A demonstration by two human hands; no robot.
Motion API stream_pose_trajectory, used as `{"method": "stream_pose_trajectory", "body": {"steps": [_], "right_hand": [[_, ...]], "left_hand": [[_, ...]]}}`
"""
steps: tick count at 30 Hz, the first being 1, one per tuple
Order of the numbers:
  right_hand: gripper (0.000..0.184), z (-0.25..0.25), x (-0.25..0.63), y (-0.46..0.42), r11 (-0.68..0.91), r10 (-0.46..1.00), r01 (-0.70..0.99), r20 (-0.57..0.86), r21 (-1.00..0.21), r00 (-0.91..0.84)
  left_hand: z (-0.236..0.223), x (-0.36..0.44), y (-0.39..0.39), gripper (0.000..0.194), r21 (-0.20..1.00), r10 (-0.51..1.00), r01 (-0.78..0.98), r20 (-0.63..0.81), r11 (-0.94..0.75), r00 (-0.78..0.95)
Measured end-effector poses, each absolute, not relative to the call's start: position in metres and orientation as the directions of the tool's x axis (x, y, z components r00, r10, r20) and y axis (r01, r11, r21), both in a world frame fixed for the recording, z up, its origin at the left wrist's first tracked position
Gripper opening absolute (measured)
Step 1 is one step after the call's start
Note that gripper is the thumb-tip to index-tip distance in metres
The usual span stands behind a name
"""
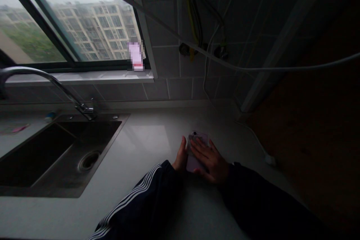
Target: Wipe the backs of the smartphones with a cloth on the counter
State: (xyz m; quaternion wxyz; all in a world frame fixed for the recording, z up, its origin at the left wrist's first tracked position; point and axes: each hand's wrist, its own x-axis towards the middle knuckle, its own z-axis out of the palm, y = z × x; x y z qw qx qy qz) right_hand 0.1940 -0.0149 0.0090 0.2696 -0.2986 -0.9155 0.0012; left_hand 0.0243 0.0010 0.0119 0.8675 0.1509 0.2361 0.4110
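A pale purple smartphone is in front of me over the white counter, its back facing up and a camera lens showing near the far end. My left hand grips the phone at its left edge; the thumb points away from me, and the other fingers are hidden behind the phone. Across the phone's back lies my right hand, palm down with fingers stretched out and slightly spread. Whether the phone touches the counter is too dark to tell.
To the left, a steel sink is set into the counter, with a chrome faucet arching over it. A white cable hangs across the view. At the right a plug lies near the counter's edge.
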Motion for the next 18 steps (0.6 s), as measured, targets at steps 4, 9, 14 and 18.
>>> {"method": "stream_pose_trajectory", "body": {"steps": [4,9,14,18], "right_hand": [[0.059,0.015,0.189,-0.029,0.876,0.481,0.412,0.442,-0.249,-0.757],[0.055,0.016,0.191,-0.025,0.877,0.48,0.415,0.438,-0.241,-0.76],[0.061,0.005,0.198,-0.008,0.744,0.641,0.644,0.467,-0.18,-0.61],[0.068,-0.001,0.201,-0.002,0.666,0.706,0.718,0.48,-0.2,-0.521]], "left_hand": [[0.017,0.017,0.004,0.098,0.448,0.824,-0.692,-0.302,0.566,0.479],[0.02,0.016,0.006,0.098,0.459,0.831,-0.693,-0.295,0.556,0.471],[0.016,0.023,0.003,0.077,0.515,0.827,-0.659,-0.221,0.549,0.516],[0.011,0.026,0.002,0.074,0.549,0.784,-0.587,-0.237,0.595,0.573]]}}
